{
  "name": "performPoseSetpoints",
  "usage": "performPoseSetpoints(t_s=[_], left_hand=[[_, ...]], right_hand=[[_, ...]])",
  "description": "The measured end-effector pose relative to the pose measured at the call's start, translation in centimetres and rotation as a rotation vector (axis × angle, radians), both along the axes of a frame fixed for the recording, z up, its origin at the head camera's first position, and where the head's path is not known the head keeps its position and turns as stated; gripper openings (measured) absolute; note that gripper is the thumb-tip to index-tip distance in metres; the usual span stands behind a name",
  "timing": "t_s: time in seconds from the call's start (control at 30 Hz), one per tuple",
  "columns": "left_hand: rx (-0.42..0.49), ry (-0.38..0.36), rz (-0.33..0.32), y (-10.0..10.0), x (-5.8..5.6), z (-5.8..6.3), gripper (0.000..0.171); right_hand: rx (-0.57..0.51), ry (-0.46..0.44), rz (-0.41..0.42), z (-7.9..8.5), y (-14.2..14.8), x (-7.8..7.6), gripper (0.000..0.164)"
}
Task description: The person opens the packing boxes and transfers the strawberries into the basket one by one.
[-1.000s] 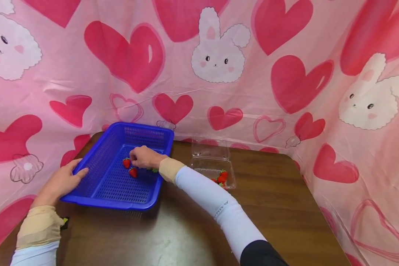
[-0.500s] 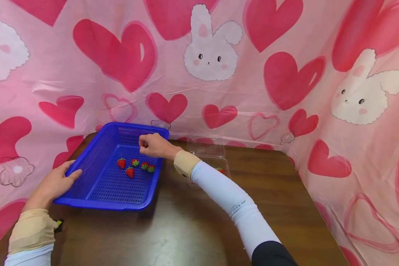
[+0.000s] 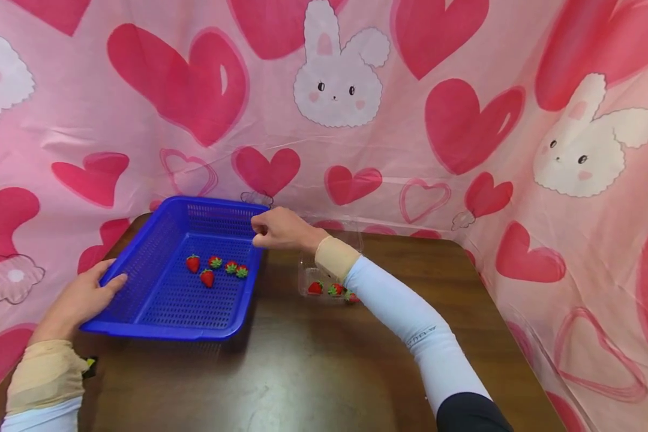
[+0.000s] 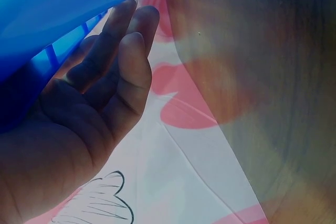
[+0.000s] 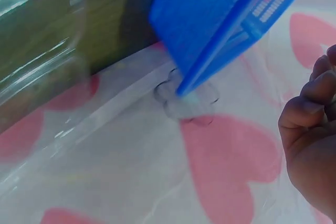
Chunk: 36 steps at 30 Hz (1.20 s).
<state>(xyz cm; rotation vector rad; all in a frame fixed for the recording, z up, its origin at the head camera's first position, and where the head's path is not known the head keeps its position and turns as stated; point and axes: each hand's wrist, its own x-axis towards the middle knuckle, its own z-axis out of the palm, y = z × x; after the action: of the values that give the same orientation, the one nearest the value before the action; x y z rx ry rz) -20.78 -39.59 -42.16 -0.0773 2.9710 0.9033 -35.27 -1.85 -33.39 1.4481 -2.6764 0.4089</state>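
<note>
My left hand (image 3: 83,297) holds the left rim of a blue perforated plastic basket (image 3: 151,330), thumb over the edge. In the left wrist view its fingers (image 4: 134,59) curl under the outer side of the wall. Several red strawberries with green leaves, among them one strawberry (image 3: 207,278), lie in the middle of the basket. Above its right rim is my right hand (image 3: 283,229), fingers loosely curled, nothing visible in them. Right of the basket, a clear plastic clamshell box (image 3: 304,277) holds more strawberries (image 3: 335,290), partly hidden by the right forearm.
Both containers stand on a brown wooden table (image 3: 324,366). A pink cloth curtain (image 3: 410,144) with hearts and rabbits hangs behind and on both sides. A small dark object (image 3: 90,367) shows beside the left wrist.
My right hand has come up out of the basket and moved right, uncovering the strawberries there. The left hand keeps its hold on the rim. The head view has shifted slightly.
</note>
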Motion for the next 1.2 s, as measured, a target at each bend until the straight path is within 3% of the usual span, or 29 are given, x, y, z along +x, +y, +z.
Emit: performPoseSetpoints(t_s=[0.23, 0.57, 0.8, 0.97, 1.2], left_hand=[[-0.010, -0.010, 0.006, -0.5, -0.1, 0.3, 0.071], [-0.028, -0.021, 0.014, -0.3, 0.0, 0.4, 0.073], [-0.024, -0.018, 0.004, -0.2, 0.0, 0.4, 0.071], [-0.013, -0.041, 0.003, 0.0, -0.1, 0.4, 0.074], [-0.015, -0.047, 0.005, 0.0, 0.0, 0.2, 0.074]], right_hand=[[0.027, 0.058, -0.044, 0.0, 4.1, -0.7, 0.017], [0.000, -0.027, -0.103, -1.6, 8.4, -0.5, 0.005], [0.248, -0.152, -0.135, -3.6, 10.1, 0.1, 0.004], [0.418, -0.269, -0.173, -4.8, 11.1, 0.4, 0.014], [0.470, -0.341, -0.215, -6.5, 11.9, 0.8, 0.013]])
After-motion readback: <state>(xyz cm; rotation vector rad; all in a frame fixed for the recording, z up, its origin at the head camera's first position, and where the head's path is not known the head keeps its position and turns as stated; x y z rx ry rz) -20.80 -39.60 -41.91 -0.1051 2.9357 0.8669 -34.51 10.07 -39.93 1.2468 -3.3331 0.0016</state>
